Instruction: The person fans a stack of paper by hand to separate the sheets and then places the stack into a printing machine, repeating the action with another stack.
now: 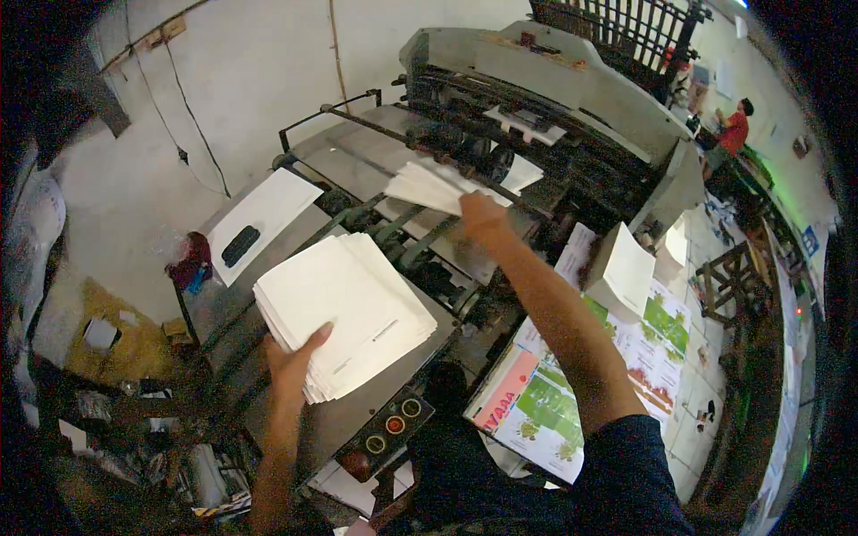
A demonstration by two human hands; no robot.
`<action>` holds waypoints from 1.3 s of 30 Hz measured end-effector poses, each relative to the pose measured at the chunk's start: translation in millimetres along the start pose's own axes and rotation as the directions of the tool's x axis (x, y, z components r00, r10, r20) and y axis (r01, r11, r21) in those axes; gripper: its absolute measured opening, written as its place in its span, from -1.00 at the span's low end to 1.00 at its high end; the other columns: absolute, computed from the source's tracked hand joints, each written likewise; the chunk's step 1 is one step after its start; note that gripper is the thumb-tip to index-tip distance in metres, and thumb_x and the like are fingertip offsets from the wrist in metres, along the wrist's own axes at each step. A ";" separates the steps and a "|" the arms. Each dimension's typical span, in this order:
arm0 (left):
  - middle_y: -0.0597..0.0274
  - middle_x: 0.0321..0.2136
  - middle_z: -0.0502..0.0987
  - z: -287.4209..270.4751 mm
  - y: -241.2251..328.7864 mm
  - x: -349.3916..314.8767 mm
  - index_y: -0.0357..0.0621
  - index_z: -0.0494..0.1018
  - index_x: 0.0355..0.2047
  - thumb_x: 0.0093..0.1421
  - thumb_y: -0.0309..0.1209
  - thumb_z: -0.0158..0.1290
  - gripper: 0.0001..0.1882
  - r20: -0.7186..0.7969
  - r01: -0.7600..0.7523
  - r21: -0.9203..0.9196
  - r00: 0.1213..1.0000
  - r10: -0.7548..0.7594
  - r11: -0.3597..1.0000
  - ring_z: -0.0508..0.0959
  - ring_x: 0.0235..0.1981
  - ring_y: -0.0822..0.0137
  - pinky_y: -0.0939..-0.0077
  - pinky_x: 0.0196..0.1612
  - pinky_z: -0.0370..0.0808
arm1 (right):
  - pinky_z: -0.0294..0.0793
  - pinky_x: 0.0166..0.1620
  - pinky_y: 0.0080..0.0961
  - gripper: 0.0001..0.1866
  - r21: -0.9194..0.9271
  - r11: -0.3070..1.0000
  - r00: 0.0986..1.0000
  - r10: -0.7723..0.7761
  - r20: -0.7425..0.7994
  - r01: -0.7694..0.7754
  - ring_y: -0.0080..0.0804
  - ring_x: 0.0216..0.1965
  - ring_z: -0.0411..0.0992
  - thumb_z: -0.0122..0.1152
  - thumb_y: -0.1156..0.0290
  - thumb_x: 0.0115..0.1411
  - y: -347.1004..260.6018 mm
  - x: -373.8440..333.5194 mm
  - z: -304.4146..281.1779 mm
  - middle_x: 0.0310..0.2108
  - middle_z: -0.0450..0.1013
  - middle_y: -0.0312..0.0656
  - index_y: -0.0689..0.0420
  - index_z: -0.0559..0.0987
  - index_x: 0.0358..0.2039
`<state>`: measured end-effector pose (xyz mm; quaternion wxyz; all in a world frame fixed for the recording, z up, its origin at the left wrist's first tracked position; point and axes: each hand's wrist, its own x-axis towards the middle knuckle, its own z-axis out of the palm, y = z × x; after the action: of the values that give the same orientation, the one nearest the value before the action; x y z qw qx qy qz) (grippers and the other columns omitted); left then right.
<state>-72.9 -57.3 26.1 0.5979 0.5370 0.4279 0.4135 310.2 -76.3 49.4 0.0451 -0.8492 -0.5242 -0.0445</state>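
A thick, slightly uneven stack of white paper (344, 304) rests on the machine's grey metal board. My left hand (290, 359) grips the near left edge of this stack, thumb on top and fingers underneath. Farther right, my right hand (484, 216) is closed on the right end of a thinner, fanned bundle of white sheets (422, 185). That bundle is over the feed bars of the large grey printing machine (545, 80). Whether it touches the bars I cannot tell.
A panel with round buttons (393, 425) is near my body. Colourful printed sheets (541, 415) and a white paper block (623, 272) lie to the right. A white sheet with a dark patch (259, 223) is at left. A person in red (735, 132) stands far right.
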 end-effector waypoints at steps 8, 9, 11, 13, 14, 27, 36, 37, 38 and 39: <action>-0.10 -0.10 0.54 -4.1 -13.1 1.1 -0.48 0.37 0.02 -0.06 -0.43 0.46 -0.30 -0.118 -0.068 0.164 0.989 0.088 0.984 0.60 -0.15 0.17 0.38 -0.10 0.58 | 0.57 -0.21 -0.09 -0.77 0.142 0.956 0.964 -0.240 -0.117 0.255 -0.02 -0.22 0.55 0.11 0.34 0.16 -103.4 -76.5 -19.5 -0.26 0.54 -0.02 0.14 0.61 -0.24; -0.10 -0.07 0.53 -6.9 -14.1 1.9 -0.47 0.36 0.03 -0.03 -0.38 0.45 -0.30 -0.110 -0.008 0.174 0.994 0.028 0.985 0.58 -0.11 0.17 0.36 -0.07 0.56 | 0.58 -0.22 -0.08 -0.78 0.095 0.962 0.962 -0.262 0.077 0.254 -0.04 -0.22 0.56 0.08 0.36 0.18 -137.5 -102.7 -40.3 -0.28 0.55 -0.03 0.17 0.63 -0.28; -0.10 -0.05 0.52 -10.2 -13.3 4.5 -0.46 0.36 0.03 0.00 -0.33 0.43 -0.30 -0.096 0.046 0.193 0.995 -0.028 0.980 0.57 -0.07 0.17 0.34 -0.05 0.55 | 0.59 -0.17 -0.11 -0.71 0.214 0.926 0.931 -0.341 0.127 0.310 -0.06 -0.18 0.57 0.07 0.30 0.16 -181.6 -146.9 -50.7 -0.31 0.60 0.04 0.22 0.68 -0.34; -0.07 0.01 0.49 -18.7 -19.3 15.7 -0.42 0.35 0.06 0.06 -0.22 0.40 -0.30 -0.110 0.156 -0.183 0.978 -0.177 0.971 0.54 -0.01 0.20 0.28 -0.01 0.54 | 0.57 -0.14 -0.10 -0.40 0.134 0.820 0.763 -0.569 0.306 0.557 0.06 -0.14 0.57 0.03 -0.05 0.18 -189.1 -165.0 -69.2 -0.27 0.60 0.10 0.31 0.67 -0.25; -0.04 0.05 0.49 -2.9 4.3 2.9 -0.37 0.34 0.12 0.09 -0.18 0.37 -0.27 -0.049 -0.003 0.039 0.999 0.005 0.999 0.52 0.04 0.22 0.27 0.02 0.53 | 0.56 -0.11 -0.10 -0.34 0.250 0.844 0.771 -0.535 0.344 0.474 0.10 -0.12 0.56 0.00 -0.15 0.22 -174.3 -161.6 -87.2 -0.22 0.59 0.14 0.30 0.67 -0.32; 0.06 0.10 0.46 13.7 -0.7 18.2 -0.25 0.25 0.25 0.12 -0.39 0.32 -0.27 0.222 0.177 -0.184 0.966 -0.134 0.967 0.51 0.05 0.19 0.32 0.06 0.51 | -0.15 0.31 0.41 0.23 0.528 0.849 0.944 -0.169 0.283 -0.006 0.46 0.41 -0.24 0.04 -0.56 -0.02 -148.3 -152.2 -12.1 0.39 -0.23 0.43 -0.08 -0.11 0.47; -0.13 0.06 0.45 46.2 89.8 -87.7 -0.35 0.24 0.22 0.14 -0.48 0.22 -0.34 0.208 0.077 -0.147 0.977 -0.045 0.986 0.53 0.03 0.06 0.19 0.09 0.51 | 0.21 0.32 -0.17 0.39 0.915 0.363 0.983 0.007 0.183 -0.173 0.16 0.27 0.25 0.39 -0.37 -0.12 -53.5 -192.1 -30.3 0.24 0.21 0.39 0.44 -0.05 0.37; -0.17 0.06 0.44 47.0 98.1 -106.6 -0.36 0.23 0.24 0.15 -0.42 0.21 -0.32 0.218 0.089 -0.139 0.974 -0.057 0.986 0.52 0.04 0.05 0.19 0.09 0.51 | 0.20 0.33 -0.19 0.35 0.931 0.293 0.971 -0.029 0.239 -0.220 0.12 0.27 0.25 0.39 -0.34 -0.08 -47.1 -204.4 -39.2 0.26 0.20 0.34 0.41 -0.05 0.38; -0.18 0.17 0.35 0.7 71.9 -92.0 -0.25 0.07 0.35 0.22 -0.20 0.10 -0.23 0.291 0.266 -0.132 0.931 -0.219 0.955 0.42 0.13 -0.12 0.01 0.23 0.40 | 0.22 0.31 -0.20 0.28 0.985 0.118 0.977 -0.159 0.144 -0.126 0.05 0.26 0.28 0.40 -0.28 -0.04 -46.1 -220.7 -59.1 0.26 0.23 0.27 0.38 0.00 0.38; -0.18 0.17 0.35 -8.5 57.1 -94.0 -0.25 0.07 0.35 0.22 -0.20 0.10 -0.23 0.311 0.273 -0.122 0.923 -0.225 0.954 0.42 0.13 -0.12 0.01 0.23 0.40 | 0.25 0.29 -0.21 0.21 0.997 -0.061 0.966 -0.255 0.031 -0.048 -0.02 0.24 0.30 0.41 -0.22 0.00 -43.4 -240.7 -79.0 0.26 0.26 0.20 0.34 0.04 0.38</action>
<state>-110.4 -139.9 88.9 0.7444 0.4828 0.3640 0.2832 161.8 -280.0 99.5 0.5874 -0.5071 -0.4568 0.4350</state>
